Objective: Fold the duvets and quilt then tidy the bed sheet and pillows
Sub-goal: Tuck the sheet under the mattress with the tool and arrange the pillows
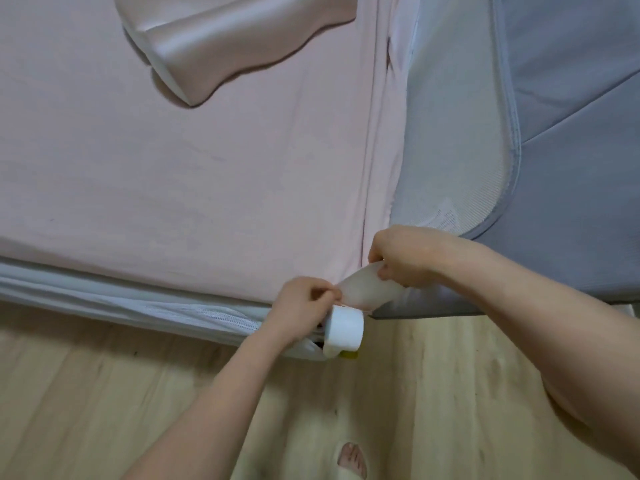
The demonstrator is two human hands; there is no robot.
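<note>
Both hands at bed corner. Left hand (304, 303) pinches the pink bed sheet (173, 168) edge, just above a white strap band (344, 329). Right hand (401, 256) grips a pale fabric flap (360, 289) between the hands. Pink pillow (235, 39) lies far beyond them; grey mesh bed rail (554, 133) beyond right hand.

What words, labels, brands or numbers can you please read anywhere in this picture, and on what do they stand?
None: no readable text shows.
The white roll of wide tape in the left hand is blank.
The pink bed sheet and the grey mesh bed rail carry no print.
</note>
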